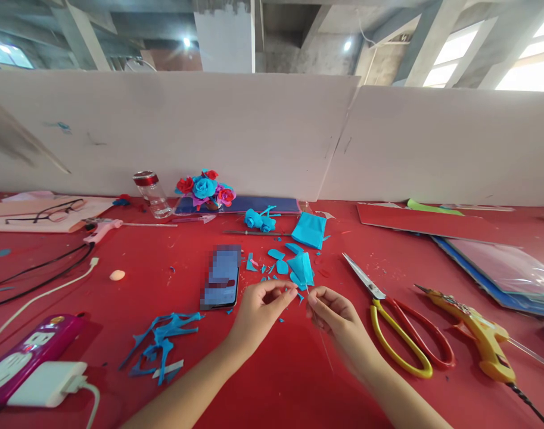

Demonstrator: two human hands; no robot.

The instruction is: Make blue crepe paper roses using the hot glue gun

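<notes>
My right hand (332, 313) is closed in a pinch on a thin pale strand (326, 348), which could be thread or fine wire. The strand trails down toward the table's front. Close beside it, my left hand (267, 305) has thumb and forefinger pressed together; anything between those fingertips is too small to make out. Just beyond both hands lies a folded blue paper piece (301, 267), and around it are cut blue petals (282, 267) and small scraps. A blue paper square (308, 230) and blue paper roses (260, 220) lie farther back.
Scissors (379, 301) and a yellow glue gun (481, 333) lie right. A phone (221, 277), blue offcuts (162, 342) and a power strip (34, 351) are left. At the back stand a glass bottle (153, 193) and a flower bouquet (205, 188), before a white partition (186, 131).
</notes>
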